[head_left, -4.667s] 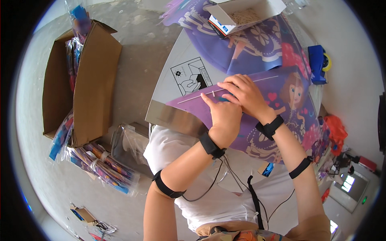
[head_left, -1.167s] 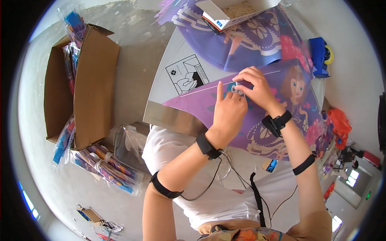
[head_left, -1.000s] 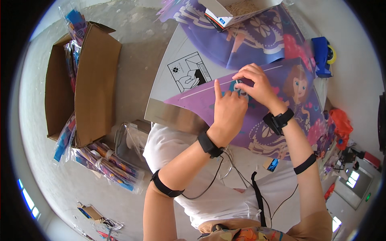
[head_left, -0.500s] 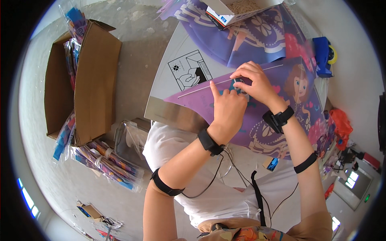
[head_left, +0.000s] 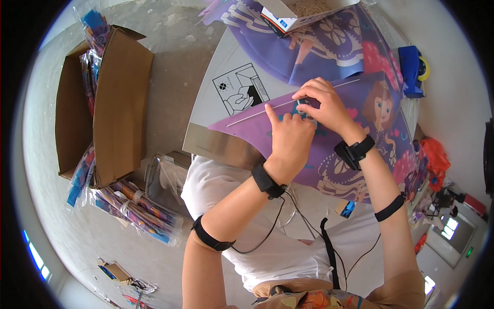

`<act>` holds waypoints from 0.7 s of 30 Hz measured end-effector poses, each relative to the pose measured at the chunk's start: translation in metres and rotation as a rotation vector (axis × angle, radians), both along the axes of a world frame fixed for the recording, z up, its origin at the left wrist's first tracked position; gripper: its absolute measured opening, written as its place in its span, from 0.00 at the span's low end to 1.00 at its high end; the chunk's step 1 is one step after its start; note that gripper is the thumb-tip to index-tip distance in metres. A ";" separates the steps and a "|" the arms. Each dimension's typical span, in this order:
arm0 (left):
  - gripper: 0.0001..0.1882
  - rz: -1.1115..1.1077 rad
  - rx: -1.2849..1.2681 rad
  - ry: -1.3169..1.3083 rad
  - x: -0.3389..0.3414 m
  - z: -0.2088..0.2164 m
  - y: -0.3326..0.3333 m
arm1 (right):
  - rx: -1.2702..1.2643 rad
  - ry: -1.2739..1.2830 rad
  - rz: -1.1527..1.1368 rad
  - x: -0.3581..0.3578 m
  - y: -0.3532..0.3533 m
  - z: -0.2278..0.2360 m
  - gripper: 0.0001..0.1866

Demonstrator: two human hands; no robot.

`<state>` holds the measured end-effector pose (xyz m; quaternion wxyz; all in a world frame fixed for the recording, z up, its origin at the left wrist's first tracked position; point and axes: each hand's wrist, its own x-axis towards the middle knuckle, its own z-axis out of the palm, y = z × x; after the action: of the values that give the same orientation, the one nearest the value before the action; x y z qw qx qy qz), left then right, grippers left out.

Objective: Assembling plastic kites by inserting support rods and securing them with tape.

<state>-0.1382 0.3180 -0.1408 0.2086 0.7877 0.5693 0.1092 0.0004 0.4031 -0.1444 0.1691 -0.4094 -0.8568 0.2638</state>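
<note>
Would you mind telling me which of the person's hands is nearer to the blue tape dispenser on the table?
The right hand. It rests on the purple kite sheet, with the blue tape dispenser up and to its right; the left hand lies lower and farther left, farther from it.

The scene is bright, with even daylight and soft, weak shadows. The pale counter [head_left: 226, 77] is almost washed out, and its metal edge near the person gives a dull reflection. The floor [head_left: 170, 62] looks grey and flat in this light. Small bright spots show at the lower left and lower right rim. The fisheye lens bends straight lines strongly near the rim, and a black border surrounds the round picture. The middle is sharp; things near the rim look squeezed and a little soft.
</note>
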 end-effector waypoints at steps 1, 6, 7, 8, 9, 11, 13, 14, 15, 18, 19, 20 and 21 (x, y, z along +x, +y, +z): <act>0.05 -0.003 -0.005 0.011 0.000 0.000 0.000 | -0.001 -0.001 0.000 0.000 0.000 0.000 0.09; 0.10 -0.026 -0.034 0.045 0.000 -0.001 0.001 | -0.007 -0.001 -0.015 0.000 -0.001 -0.001 0.10; 0.08 -0.016 -0.032 0.025 -0.001 0.000 0.001 | -0.002 0.000 -0.011 0.000 -0.001 -0.002 0.10; 0.06 -0.007 -0.029 0.006 -0.001 0.001 0.001 | 0.002 0.001 -0.007 0.001 -0.001 -0.002 0.10; 0.06 -0.006 -0.030 0.007 -0.001 0.001 0.001 | 0.002 0.003 -0.006 0.000 -0.001 -0.002 0.10; 0.05 -0.006 -0.028 -0.002 -0.002 0.002 0.001 | -0.018 0.007 -0.016 -0.001 -0.001 -0.001 0.10; 0.05 -0.005 -0.021 0.001 -0.001 0.001 0.001 | -0.009 0.005 -0.010 0.000 -0.001 -0.001 0.10; 0.05 -0.004 -0.013 0.005 0.000 0.000 0.001 | 0.000 0.003 -0.004 0.001 0.000 -0.001 0.09; 0.05 -0.004 -0.013 0.004 0.000 0.000 0.001 | 0.000 0.003 -0.005 0.001 0.000 -0.001 0.09; 0.05 -0.005 -0.010 0.000 0.000 0.001 0.001 | 0.012 -0.007 -0.005 0.001 -0.001 0.000 0.10; 0.05 -0.006 -0.017 0.012 -0.001 0.001 0.001 | -0.002 -0.010 -0.007 0.000 -0.001 0.001 0.12; 0.06 -0.007 -0.024 0.023 -0.001 0.001 0.000 | -0.016 -0.014 -0.008 0.000 -0.002 0.001 0.13; 0.06 -0.009 -0.022 0.015 0.000 0.001 0.000 | -0.014 -0.022 -0.011 0.000 -0.002 0.002 0.13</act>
<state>-0.1386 0.3185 -0.1401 0.2133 0.7889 0.5683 0.0961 0.0009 0.4011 -0.1421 0.1583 -0.4181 -0.8545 0.2645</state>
